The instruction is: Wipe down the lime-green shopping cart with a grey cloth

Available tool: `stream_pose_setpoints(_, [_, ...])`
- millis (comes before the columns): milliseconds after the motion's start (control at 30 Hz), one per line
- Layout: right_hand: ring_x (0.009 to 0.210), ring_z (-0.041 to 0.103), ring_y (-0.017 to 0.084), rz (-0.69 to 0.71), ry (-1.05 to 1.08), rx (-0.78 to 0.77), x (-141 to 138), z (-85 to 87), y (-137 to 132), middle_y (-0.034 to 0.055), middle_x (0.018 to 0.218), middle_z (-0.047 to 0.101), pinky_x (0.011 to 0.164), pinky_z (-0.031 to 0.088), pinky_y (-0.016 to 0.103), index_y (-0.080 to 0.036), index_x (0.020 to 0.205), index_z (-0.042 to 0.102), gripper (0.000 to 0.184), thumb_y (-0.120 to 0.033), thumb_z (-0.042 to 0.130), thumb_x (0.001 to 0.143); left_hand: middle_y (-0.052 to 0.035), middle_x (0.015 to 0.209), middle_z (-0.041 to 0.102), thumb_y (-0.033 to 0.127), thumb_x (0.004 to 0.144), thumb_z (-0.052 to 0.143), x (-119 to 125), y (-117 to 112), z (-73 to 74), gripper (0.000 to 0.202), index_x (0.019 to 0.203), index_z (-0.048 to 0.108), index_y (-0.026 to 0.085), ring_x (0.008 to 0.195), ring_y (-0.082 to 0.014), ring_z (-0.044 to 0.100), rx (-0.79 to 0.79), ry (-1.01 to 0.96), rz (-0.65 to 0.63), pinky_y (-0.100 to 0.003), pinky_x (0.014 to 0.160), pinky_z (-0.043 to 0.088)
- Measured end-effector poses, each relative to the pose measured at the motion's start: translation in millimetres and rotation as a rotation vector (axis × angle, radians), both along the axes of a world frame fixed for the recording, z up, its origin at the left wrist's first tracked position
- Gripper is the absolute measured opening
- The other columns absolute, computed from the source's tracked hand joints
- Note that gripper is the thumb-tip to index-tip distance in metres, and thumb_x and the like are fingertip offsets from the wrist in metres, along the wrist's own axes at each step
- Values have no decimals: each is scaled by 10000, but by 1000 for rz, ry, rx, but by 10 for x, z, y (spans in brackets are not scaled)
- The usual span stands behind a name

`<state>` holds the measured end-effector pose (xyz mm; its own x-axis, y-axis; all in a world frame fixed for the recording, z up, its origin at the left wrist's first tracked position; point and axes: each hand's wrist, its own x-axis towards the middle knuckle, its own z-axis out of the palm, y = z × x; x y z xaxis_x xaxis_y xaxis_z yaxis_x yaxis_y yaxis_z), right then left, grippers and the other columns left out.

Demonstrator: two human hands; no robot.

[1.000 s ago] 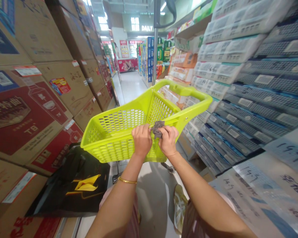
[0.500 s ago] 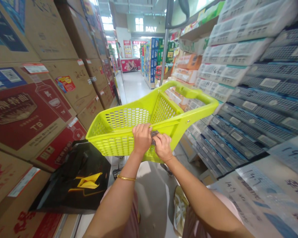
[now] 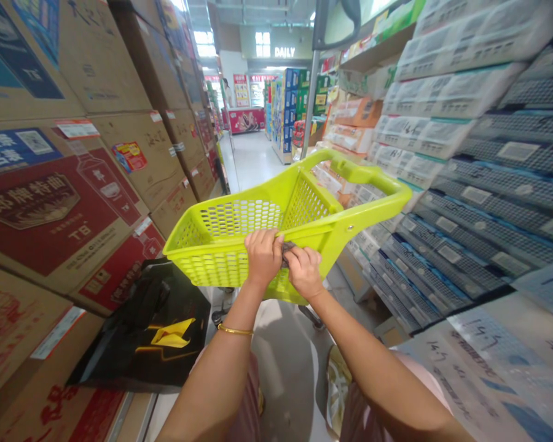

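A lime-green plastic shopping cart [image 3: 221,270] stands crosswise in front of me, its perforated basket to the left and its handle to the upper right. My left hand [image 3: 263,258], a gold bangle on its wrist, is closed over the near rim of the basket. Close beside it, my right hand [image 3: 305,270] pinches a crumpled dark grey-brown piece, like a cloth [image 3: 286,247], against the cart's side. Part of that piece is hidden under the fingers, so its exact kind does not show. The visible inside of the basket holds nothing.
Stacked cardboard cartons [image 3: 37,202] line the left. A black bag [image 3: 133,344] with a yellow piece on it leans against them. Packs of wrapped goods [image 3: 470,215] fill the right side. A grey metal pole [image 3: 312,98] rises behind the cart; the aisle floor [image 3: 253,156] runs beyond.
The view has shifted slightly, so the surroundings sit a little further right. My right hand has moved slightly at the cart's side; my left hand keeps its hold on the rim.
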<state>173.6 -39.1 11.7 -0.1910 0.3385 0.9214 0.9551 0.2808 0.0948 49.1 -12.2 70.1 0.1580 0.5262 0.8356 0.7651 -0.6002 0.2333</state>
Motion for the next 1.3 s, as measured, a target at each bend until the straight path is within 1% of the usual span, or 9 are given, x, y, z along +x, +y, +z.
stream_pose_setpoints(67, [977, 400, 179, -4, -2, -52, -21, -61, -15, 56, 960, 596, 859, 285, 317, -230, 942, 659, 242, -153, 453, 840, -59, 825, 649, 322, 916, 390, -5, 18, 3, 251, 904, 590, 172, 800, -194, 536, 7, -6, 1, -336, 766, 326])
stream_pose_setpoints(133, [977, 404, 179, 1, -10, -67, -19, -36, -35, 58, 967, 594, 857, 286, 316, -228, 949, 657, 252, -148, 446, 838, -58, 820, 648, 319, 916, 392, -8, 23, 5, 247, 896, 590, 172, 797, -192, 536, 7, -8, 3, -334, 765, 325])
stream_pose_setpoints(333, [962, 411, 179, -33, 147, 115, 53, 361, -61, 66, 975, 551, 849, 304, 309, -225, 932, 648, 234, -157, 455, 820, -62, 816, 638, 322, 923, 357, -13, -28, 10, 276, 908, 587, 171, 803, -198, 530, -6, 9, -1, -340, 767, 324])
stream_pose_setpoints(433, [993, 396, 185, -9, 158, 158, 36, 438, -21, 72, 993, 538, 862, 290, 310, -221, 949, 645, 227, -142, 493, 799, -65, 826, 633, 315, 921, 341, -20, -45, 10, 282, 918, 586, 174, 809, -203, 527, -24, 22, -2, -342, 763, 326])
stream_pose_setpoints(733, [1051, 406, 174, -45, 66, 155, -9, 169, 55, 40, 951, 555, 877, 270, 307, -273, 912, 656, 234, -155, 481, 811, -79, 847, 624, 260, 891, 350, -54, -27, 7, 255, 953, 581, 172, 831, -220, 524, -44, 31, -22, -354, 763, 333])
stream_pose_setpoints(900, [1000, 421, 171, -66, 48, 140, 21, 173, 24, 42, 950, 574, 871, 279, 307, -269, 933, 654, 224, -180, 481, 822, -71, 833, 627, 280, 904, 348, -45, -47, 16, 257, 932, 583, 178, 817, -215, 526, -42, 29, -9, -347, 755, 330])
stream_pose_setpoints(1033, [949, 420, 170, -24, 70, 103, 11, 195, 6, 54, 949, 587, 846, 280, 302, -234, 936, 655, 239, -150, 458, 831, -67, 835, 635, 303, 918, 348, -33, -47, 20, 271, 920, 585, 173, 814, -206, 531, -35, 25, -5, -341, 757, 330])
stream_pose_setpoints(1233, [954, 428, 172, 17, -7, -42, -60, -15, -27, 60, 943, 600, 840, 274, 311, -212, 924, 656, 237, -133, 449, 841, -59, 818, 643, 335, 917, 387, -33, -12, 30, 259, 901, 594, 181, 803, -192, 541, -33, -20, 2, -334, 772, 334])
stream_pose_setpoints(1300, [955, 430, 170, 7, -21, -63, -62, -33, -34, 59, 945, 600, 839, 279, 311, -221, 936, 655, 235, -147, 451, 846, -58, 818, 644, 334, 915, 395, -38, -3, 30, 253, 891, 596, 183, 802, -191, 543, -32, -27, 1, -335, 772, 334])
